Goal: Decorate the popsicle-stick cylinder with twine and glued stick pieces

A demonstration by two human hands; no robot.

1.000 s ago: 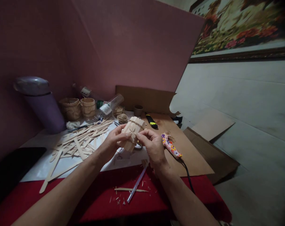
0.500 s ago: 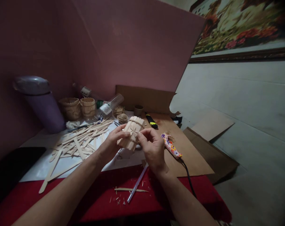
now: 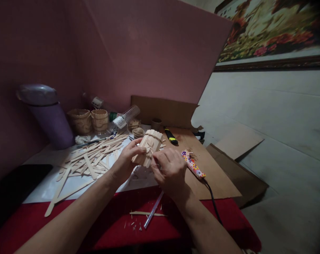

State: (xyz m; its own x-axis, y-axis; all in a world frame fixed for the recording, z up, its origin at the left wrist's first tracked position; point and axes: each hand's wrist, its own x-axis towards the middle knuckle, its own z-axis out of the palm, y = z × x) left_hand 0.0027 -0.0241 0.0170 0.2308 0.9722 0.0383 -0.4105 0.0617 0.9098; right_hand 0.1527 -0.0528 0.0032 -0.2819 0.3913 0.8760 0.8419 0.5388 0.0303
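My left hand (image 3: 126,159) grips a small cup made of upright craft sticks (image 3: 154,139) by its left side, thumb on the front. The cup is tilted, with twine tied round it near both ends and thin leaf-like wood pieces on its front. Against the cup's lower right front, my right hand (image 3: 170,170) has its fingers curled into a pinch. Whatever lies between those fingertips is hidden by the hand. Below the hands, a clear glue stick (image 3: 152,211) lies across a wood sliver (image 3: 138,213) on the red cloth (image 3: 109,225).
Loose craft sticks (image 3: 89,165) spread over white paper at left. Two finished stick cups (image 3: 100,120), a purple bottle (image 3: 52,121), a plastic bottle (image 3: 125,118) and twine balls (image 3: 138,132) stand behind. A flowered glue gun (image 3: 193,165) and utility knife (image 3: 170,135) lie on cardboard (image 3: 215,176).
My right hand has turned over and shifted down slightly, from pinching by the leaf-like pieces to a curled pinch at the cup's lower right. The left hand keeps its hold.
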